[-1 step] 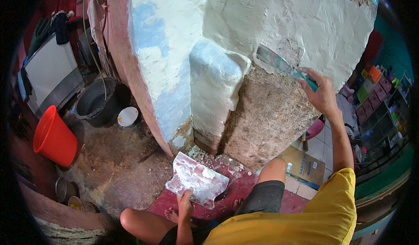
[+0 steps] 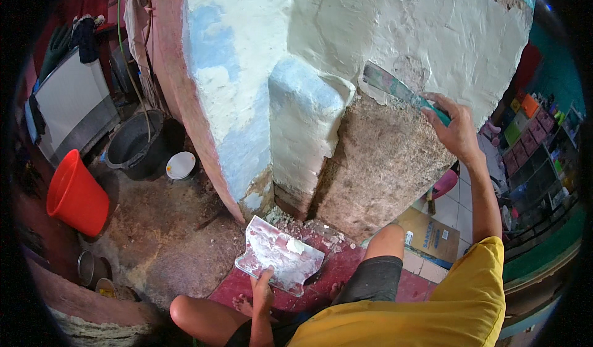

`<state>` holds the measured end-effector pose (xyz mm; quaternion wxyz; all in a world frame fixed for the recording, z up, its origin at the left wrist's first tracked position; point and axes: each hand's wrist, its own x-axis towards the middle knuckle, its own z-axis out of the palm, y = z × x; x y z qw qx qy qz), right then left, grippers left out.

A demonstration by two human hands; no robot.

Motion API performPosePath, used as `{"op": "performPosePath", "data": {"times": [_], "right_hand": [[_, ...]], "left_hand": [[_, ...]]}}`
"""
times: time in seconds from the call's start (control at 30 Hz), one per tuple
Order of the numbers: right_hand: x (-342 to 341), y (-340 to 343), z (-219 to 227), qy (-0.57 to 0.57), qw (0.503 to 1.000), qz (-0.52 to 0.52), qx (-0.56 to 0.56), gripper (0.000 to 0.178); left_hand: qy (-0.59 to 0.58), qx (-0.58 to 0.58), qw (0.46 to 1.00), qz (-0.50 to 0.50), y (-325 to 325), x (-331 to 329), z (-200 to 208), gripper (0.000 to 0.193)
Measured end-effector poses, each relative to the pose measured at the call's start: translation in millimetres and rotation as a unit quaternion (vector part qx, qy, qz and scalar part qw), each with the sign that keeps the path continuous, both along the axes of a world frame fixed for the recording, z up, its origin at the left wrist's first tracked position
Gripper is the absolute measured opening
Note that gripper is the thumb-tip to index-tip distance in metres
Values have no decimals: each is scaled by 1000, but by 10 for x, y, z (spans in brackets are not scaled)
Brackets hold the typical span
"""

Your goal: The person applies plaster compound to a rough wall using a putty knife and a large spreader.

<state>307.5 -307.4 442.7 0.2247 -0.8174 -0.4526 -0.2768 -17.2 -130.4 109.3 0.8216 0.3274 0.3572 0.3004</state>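
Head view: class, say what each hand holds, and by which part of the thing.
The right hand holds the scraper by its green handle; the left hand holds the board by its near edge, thumb on top.

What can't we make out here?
All in the head view:
Left hand: fingers beneath the white-smeared flat board, hidden by that board.
Green-handled flat metal putty knife: handle partly covered by the right hand.
Rounded pink object: kind unclear, partly hidden by the rough brown lower wall.
Stacked box-like pink drawers, far right: contents too small to tell.
Left forearm: cut off by the lower edge.
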Motion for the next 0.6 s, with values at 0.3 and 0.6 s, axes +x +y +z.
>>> {"op": "performPosePath", "data": {"times": [0.3,0.6], "right_hand": [[55,-168,369,-52,998,-31,16,23],[-306,-36,502,-52,997,-46,-13,21]], "left_hand": [[-32,36,999,7,9,28,-190,54],[-22,24,999,-27,-19,-1,-81,39]]}}
